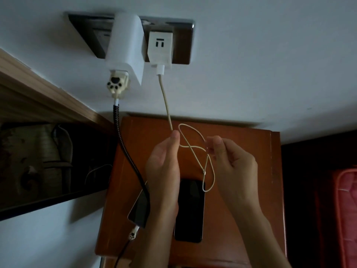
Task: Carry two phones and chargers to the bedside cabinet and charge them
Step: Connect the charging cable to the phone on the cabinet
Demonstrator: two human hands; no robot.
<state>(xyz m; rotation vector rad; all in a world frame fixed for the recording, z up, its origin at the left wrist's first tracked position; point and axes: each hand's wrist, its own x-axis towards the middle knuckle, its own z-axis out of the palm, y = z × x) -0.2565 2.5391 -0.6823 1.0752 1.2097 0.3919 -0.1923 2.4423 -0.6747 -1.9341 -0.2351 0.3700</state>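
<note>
Hanging from the white charger plugged into the wall socket panel, the cream cable loops above the bedside cabinet. The left hand pinches the cable between thumb and forefinger; the right hand pinches the loop's far side. One dark phone lies flat mid-cabinet; a second phone overhangs the left edge, under a black spiral-wrapped cable. No brand text is legible; the charger face shows only dark slot marks.
</note>
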